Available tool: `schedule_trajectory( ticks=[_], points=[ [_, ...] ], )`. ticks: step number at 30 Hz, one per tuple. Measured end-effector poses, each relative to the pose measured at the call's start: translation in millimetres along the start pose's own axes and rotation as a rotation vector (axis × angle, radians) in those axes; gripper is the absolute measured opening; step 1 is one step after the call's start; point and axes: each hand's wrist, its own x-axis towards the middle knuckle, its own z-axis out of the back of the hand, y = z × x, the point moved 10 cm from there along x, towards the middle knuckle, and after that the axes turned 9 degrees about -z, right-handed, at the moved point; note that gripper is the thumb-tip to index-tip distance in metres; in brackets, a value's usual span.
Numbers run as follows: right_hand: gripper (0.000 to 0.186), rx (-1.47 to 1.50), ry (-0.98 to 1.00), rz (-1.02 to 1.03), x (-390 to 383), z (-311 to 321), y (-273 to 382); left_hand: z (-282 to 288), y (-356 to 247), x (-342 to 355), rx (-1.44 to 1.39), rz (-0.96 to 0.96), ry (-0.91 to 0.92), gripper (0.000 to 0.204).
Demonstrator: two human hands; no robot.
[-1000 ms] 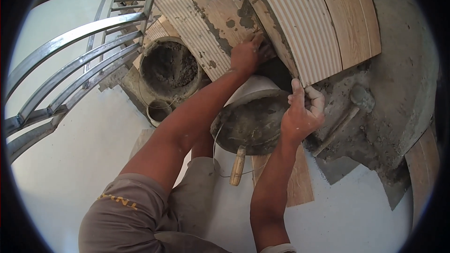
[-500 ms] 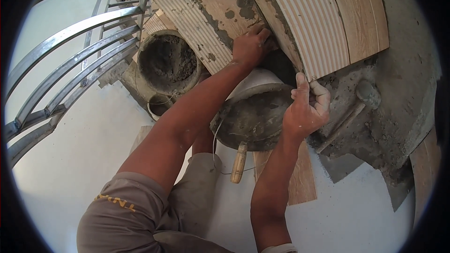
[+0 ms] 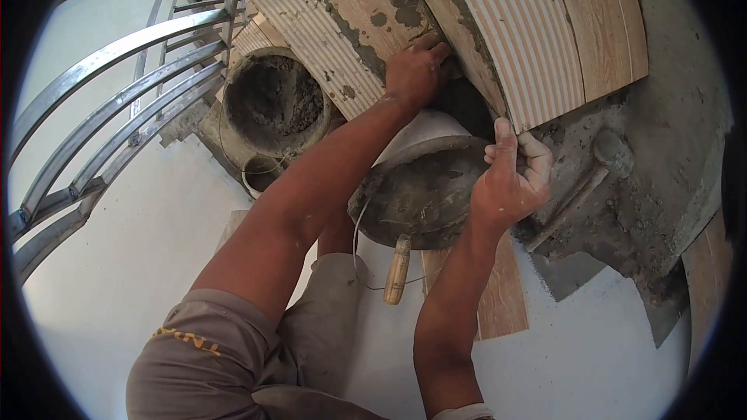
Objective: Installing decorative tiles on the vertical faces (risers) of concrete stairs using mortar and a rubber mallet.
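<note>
My right hand (image 3: 513, 175) pinches the near corner of a striped wood-look tile (image 3: 521, 39), thumb on top and fingers curled beneath. My left hand (image 3: 416, 74) is closed at the left side of this tile, by its mortar-smeared edge; its fingertips are hidden, so what they grip cannot be seen. Below that hand lies another wood-look tile (image 3: 331, 19) with a ribbed band and splashes of wet mortar. Between my forearms a tilted bucket (image 3: 424, 194) is coated with grey mortar. A wooden-handled tool (image 3: 397, 271) leans out over its rim.
A mortar-filled bucket (image 3: 276, 105) stands left of my left forearm, with a small pot (image 3: 263, 171) beside it. Metal railing (image 3: 117, 105) curves along the left. A mallet (image 3: 611, 154) lies on rough mortar at right. A loose plank tile (image 3: 502, 295) rests beneath my right forearm.
</note>
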Motion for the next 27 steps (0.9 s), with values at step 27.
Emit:
schedule_trajectory(
  ticks=[27],
  points=[
    [0.015,-0.041,-0.006,0.060,-3,2,-2,4,2,2,-0.043,0.032,-0.062,0.018]
  ],
)
